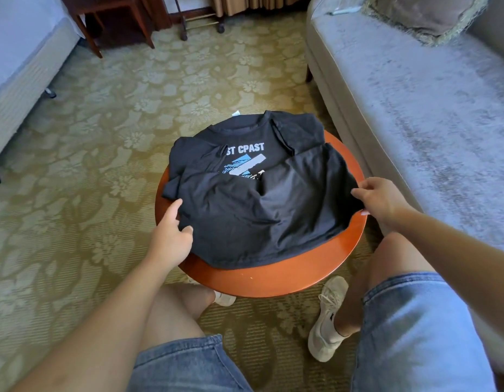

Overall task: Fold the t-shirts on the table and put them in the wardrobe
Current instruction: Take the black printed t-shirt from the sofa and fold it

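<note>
Denim shorts (409, 335) and bare knees are filling the foreground, with pale sneakers (327, 321) resting on a green floral carpet (103, 123). A round reddish wooden table (287, 278) is standing between the legs, and a black t-shirt (259, 216) is lying across it, its lower half folded up over the print. The left hand (171, 236) is pinching the shirt's left edge with curled fingers; the right hand (383, 199) is pinching the right edge. A grey sofa (415, 108) is running along the right and a bed (19, 66) is sitting at the left.
</note>
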`<move>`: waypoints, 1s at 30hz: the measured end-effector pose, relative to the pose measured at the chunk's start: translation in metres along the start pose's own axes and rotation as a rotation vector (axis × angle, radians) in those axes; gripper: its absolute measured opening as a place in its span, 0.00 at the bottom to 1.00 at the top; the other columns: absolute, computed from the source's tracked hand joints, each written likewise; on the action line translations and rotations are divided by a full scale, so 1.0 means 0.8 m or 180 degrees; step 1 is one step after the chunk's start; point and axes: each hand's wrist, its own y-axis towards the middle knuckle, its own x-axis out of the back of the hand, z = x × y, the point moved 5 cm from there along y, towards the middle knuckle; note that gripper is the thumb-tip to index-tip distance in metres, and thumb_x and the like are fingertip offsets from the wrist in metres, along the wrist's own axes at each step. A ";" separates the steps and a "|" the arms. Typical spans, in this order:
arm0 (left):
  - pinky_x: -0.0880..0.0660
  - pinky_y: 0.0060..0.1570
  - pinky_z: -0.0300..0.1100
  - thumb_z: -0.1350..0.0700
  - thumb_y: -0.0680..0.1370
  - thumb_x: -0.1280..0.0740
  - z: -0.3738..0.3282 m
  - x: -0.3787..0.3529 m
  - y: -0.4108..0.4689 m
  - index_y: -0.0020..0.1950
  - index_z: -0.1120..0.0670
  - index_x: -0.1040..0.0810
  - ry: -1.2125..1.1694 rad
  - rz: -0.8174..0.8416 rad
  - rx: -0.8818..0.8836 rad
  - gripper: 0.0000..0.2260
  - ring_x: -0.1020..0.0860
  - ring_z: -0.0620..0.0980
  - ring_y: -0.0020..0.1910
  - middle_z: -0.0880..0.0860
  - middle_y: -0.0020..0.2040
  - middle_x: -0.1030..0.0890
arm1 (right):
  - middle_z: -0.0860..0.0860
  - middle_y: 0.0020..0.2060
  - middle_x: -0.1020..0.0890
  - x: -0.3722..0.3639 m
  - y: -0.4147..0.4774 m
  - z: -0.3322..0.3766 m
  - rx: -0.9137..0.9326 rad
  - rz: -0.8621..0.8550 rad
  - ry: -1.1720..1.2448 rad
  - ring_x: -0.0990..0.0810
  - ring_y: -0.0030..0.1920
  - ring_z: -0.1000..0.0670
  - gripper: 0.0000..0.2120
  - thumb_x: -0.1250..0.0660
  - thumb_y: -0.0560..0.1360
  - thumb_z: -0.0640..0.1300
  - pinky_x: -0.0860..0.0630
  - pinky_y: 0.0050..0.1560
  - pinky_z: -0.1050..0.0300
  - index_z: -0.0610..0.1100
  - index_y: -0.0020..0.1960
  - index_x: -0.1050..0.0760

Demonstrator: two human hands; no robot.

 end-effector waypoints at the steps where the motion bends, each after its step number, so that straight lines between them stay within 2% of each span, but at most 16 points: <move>1: 0.33 0.66 0.49 0.61 0.81 0.37 0.001 -0.001 0.001 0.78 0.45 0.41 -0.0066 -0.0028 -0.0022 0.28 0.31 0.57 0.71 0.60 0.72 0.31 | 0.36 0.46 0.19 -0.001 -0.002 -0.002 -0.0053 0.0014 0.0066 0.18 0.47 0.36 0.08 0.35 0.78 0.40 0.20 0.52 0.41 0.35 0.45 0.25; 3: 0.33 0.65 0.48 0.61 0.81 0.37 0.000 -0.003 -0.001 0.77 0.46 0.38 -0.0150 -0.0081 -0.0052 0.26 0.31 0.56 0.70 0.61 0.71 0.30 | 0.37 0.44 0.21 -0.005 -0.004 -0.010 -0.0184 0.0055 0.0361 0.18 0.48 0.36 0.09 0.35 0.78 0.40 0.20 0.52 0.39 0.40 0.40 0.29; 5: 0.33 0.62 0.45 0.61 0.80 0.36 -0.001 -0.005 -0.001 0.76 0.47 0.37 -0.0189 -0.0121 -0.0049 0.26 0.31 0.56 0.70 0.60 0.70 0.29 | 0.38 0.43 0.24 -0.007 -0.008 -0.015 -0.0289 0.0112 0.0663 0.19 0.46 0.38 0.11 0.35 0.78 0.37 0.18 0.50 0.42 0.42 0.37 0.32; 8: 0.32 0.60 0.44 0.60 0.80 0.36 -0.003 -0.003 -0.003 0.75 0.48 0.36 -0.0273 -0.0156 -0.0019 0.24 0.27 0.56 0.65 0.56 0.64 0.27 | 0.43 0.36 0.28 -0.004 -0.012 -0.015 -0.0286 0.0052 0.0685 0.23 0.35 0.44 0.15 0.37 0.76 0.31 0.20 0.31 0.58 0.42 0.35 0.36; 10: 0.26 0.59 0.50 0.58 0.80 0.35 -0.004 -0.001 -0.002 0.74 0.48 0.35 -0.0401 -0.0153 0.0075 0.23 0.22 0.58 0.56 0.54 0.55 0.24 | 0.43 0.36 0.28 0.001 -0.013 -0.015 -0.0252 -0.0058 0.0589 0.24 0.34 0.44 0.16 0.38 0.75 0.28 0.22 0.29 0.57 0.43 0.34 0.37; 11: 0.22 0.54 0.52 0.57 0.79 0.34 -0.004 -0.002 -0.002 0.74 0.48 0.36 -0.0471 -0.0102 0.0135 0.24 0.21 0.58 0.50 0.53 0.48 0.23 | 0.43 0.37 0.28 0.004 -0.014 -0.014 -0.0226 -0.0104 0.0560 0.24 0.34 0.44 0.16 0.38 0.75 0.28 0.23 0.31 0.55 0.43 0.35 0.38; 13: 0.20 0.43 0.49 0.59 0.79 0.34 -0.006 -0.007 -0.006 0.75 0.48 0.38 -0.0493 0.0169 0.0323 0.26 0.21 0.54 0.39 0.52 0.41 0.25 | 0.42 0.37 0.27 0.009 -0.019 -0.010 -0.0135 -0.0096 0.0544 0.24 0.36 0.42 0.15 0.40 0.75 0.27 0.24 0.36 0.50 0.44 0.36 0.36; 15: 0.21 0.38 0.46 0.63 0.80 0.36 -0.009 -0.010 -0.010 0.74 0.48 0.37 -0.0434 0.0333 0.0409 0.25 0.22 0.53 0.36 0.50 0.41 0.27 | 0.43 0.39 0.25 0.013 -0.025 -0.003 -0.0005 0.0008 0.0626 0.23 0.37 0.43 0.14 0.41 0.76 0.26 0.24 0.38 0.50 0.43 0.39 0.31; 17: 0.22 0.37 0.44 0.64 0.80 0.37 -0.015 -0.003 -0.012 0.68 0.50 0.32 -0.0512 0.0145 0.0370 0.19 0.22 0.54 0.35 0.50 0.44 0.28 | 0.43 0.41 0.24 0.017 -0.031 0.004 0.0069 0.0108 0.0805 0.22 0.39 0.44 0.12 0.41 0.76 0.27 0.23 0.40 0.53 0.41 0.41 0.26; 19: 0.22 0.39 0.45 0.63 0.80 0.38 -0.019 0.005 -0.011 0.61 0.51 0.29 -0.0708 -0.0131 0.0312 0.11 0.22 0.53 0.33 0.54 0.50 0.26 | 0.42 0.42 0.23 0.018 -0.037 0.010 0.0118 0.0145 0.0935 0.22 0.40 0.44 0.07 0.37 0.76 0.28 0.23 0.40 0.54 0.39 0.44 0.24; 20: 0.22 0.40 0.46 0.63 0.81 0.38 -0.022 0.006 -0.012 0.58 0.52 0.29 -0.0766 -0.0210 0.0282 0.09 0.21 0.52 0.33 0.56 0.53 0.26 | 0.42 0.42 0.22 0.016 -0.040 0.013 0.0166 0.0181 0.0968 0.21 0.39 0.44 0.05 0.35 0.76 0.30 0.23 0.40 0.54 0.38 0.48 0.24; 22: 0.21 0.46 0.48 0.62 0.81 0.38 -0.027 0.004 -0.015 0.56 0.52 0.27 -0.0870 -0.0303 0.0209 0.07 0.21 0.51 0.34 0.55 0.54 0.26 | 0.43 0.43 0.20 0.002 -0.046 0.023 0.0304 0.0508 0.1152 0.20 0.36 0.46 0.07 0.34 0.78 0.36 0.24 0.39 0.56 0.42 0.56 0.26; 24: 0.22 0.49 0.48 0.62 0.81 0.38 -0.031 -0.002 -0.017 0.56 0.52 0.27 -0.0987 -0.0304 0.0201 0.07 0.21 0.51 0.34 0.54 0.56 0.28 | 0.42 0.45 0.17 -0.015 -0.051 0.027 0.0344 0.0827 0.1430 0.19 0.38 0.47 0.09 0.40 0.82 0.41 0.24 0.42 0.56 0.47 0.62 0.30; 25: 0.22 0.48 0.48 0.62 0.80 0.38 -0.032 -0.004 -0.018 0.56 0.52 0.27 -0.1026 -0.0312 0.0206 0.07 0.21 0.51 0.34 0.54 0.57 0.29 | 0.42 0.44 0.17 -0.020 -0.050 0.024 0.0326 0.0787 0.1509 0.19 0.37 0.47 0.10 0.42 0.83 0.42 0.24 0.41 0.57 0.47 0.63 0.30; 28: 0.23 0.46 0.45 0.63 0.81 0.38 -0.033 -0.007 -0.020 0.57 0.51 0.27 -0.1078 -0.0327 0.0219 0.08 0.21 0.50 0.36 0.53 0.58 0.31 | 0.43 0.36 0.19 -0.018 -0.042 -0.003 0.0148 0.0107 0.1225 0.23 0.32 0.47 0.08 0.41 0.81 0.37 0.25 0.31 0.60 0.40 0.58 0.27; 30: 0.22 0.45 0.43 0.62 0.81 0.37 -0.029 -0.008 -0.017 0.57 0.50 0.27 -0.1081 -0.0337 0.0221 0.09 0.21 0.50 0.36 0.53 0.58 0.31 | 0.43 0.35 0.18 -0.021 -0.038 -0.018 0.0128 -0.0047 0.0764 0.23 0.33 0.46 0.04 0.37 0.78 0.38 0.26 0.32 0.57 0.39 0.49 0.23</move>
